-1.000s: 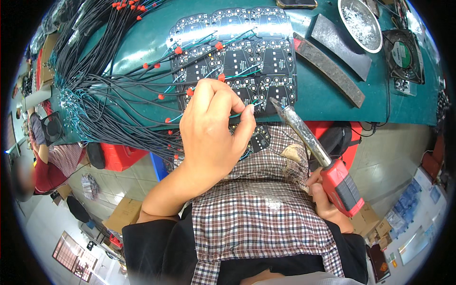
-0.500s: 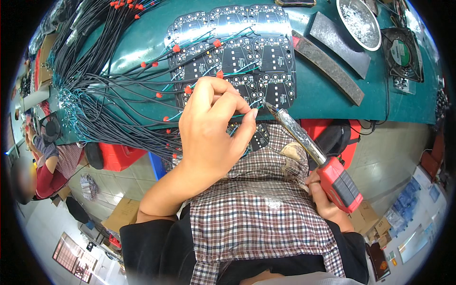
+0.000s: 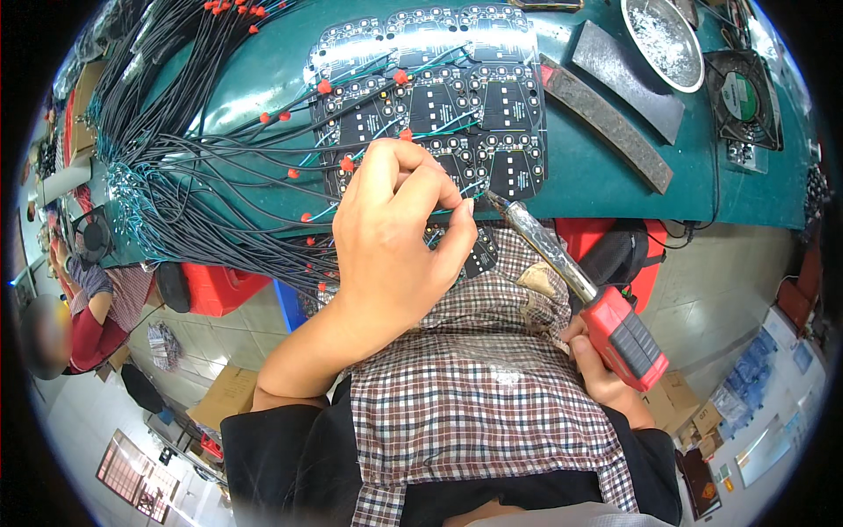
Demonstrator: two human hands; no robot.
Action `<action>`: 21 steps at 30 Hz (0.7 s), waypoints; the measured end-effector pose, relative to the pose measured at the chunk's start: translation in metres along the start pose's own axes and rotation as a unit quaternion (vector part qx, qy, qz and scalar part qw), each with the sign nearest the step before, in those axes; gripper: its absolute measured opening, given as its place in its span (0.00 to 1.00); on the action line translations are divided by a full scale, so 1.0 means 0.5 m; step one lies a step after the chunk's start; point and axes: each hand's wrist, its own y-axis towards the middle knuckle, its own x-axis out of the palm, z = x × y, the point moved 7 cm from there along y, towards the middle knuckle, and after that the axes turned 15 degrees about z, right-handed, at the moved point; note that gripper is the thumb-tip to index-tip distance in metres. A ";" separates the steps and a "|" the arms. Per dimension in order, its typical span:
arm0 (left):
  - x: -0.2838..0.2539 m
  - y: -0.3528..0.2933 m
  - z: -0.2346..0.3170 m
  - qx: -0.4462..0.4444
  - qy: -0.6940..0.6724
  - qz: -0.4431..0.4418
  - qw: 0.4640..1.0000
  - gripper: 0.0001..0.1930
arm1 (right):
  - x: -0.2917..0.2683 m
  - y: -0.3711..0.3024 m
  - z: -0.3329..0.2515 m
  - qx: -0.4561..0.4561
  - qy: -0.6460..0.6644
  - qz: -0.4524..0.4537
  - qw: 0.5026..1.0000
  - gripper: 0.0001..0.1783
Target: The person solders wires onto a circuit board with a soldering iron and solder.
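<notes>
My left hand (image 3: 395,233) pinches a thin teal wire (image 3: 475,195) between thumb and forefinger, above the near edge of a panel of black circuit boards (image 3: 514,167). In my right hand (image 3: 597,364) is a soldering iron (image 3: 571,272) with a red and dark grey handle and a silvery barrel. Its tip lies close to the wire's end at the board; whether it touches cannot be made out. Black cables (image 3: 219,158) with red connectors (image 3: 348,164) run from the left onto the boards. Part of the panel is hidden under my left hand.
Two curved dark bars (image 3: 606,127) lie right of the boards, near a metal bowl (image 3: 663,44) of shiny bits and a black fan (image 3: 745,101). A thick cable bundle (image 3: 140,211) covers the left of the green table (image 3: 606,198). Another person (image 3: 88,325) sits far left.
The soldering iron has shifted very slightly to the left, tip and handle alike. My left hand keeps its pinch on the wire almost unmoved.
</notes>
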 end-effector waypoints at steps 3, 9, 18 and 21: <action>-0.001 0.001 0.000 -0.001 0.000 0.000 1.000 0.08 | -0.005 -0.007 0.000 -0.021 -0.006 0.003 1.000 0.08; 0.000 0.001 0.001 0.006 0.001 0.006 1.000 0.08 | -0.007 -0.004 0.001 0.022 0.011 -0.012 1.000 0.07; -0.003 0.000 0.000 0.021 0.005 0.003 1.000 0.10 | -0.014 0.000 -0.012 0.044 0.033 0.038 0.998 0.03; -0.028 0.003 0.020 0.028 0.012 -0.037 0.999 0.11 | -0.030 -0.011 0.004 0.057 0.038 0.065 0.995 0.04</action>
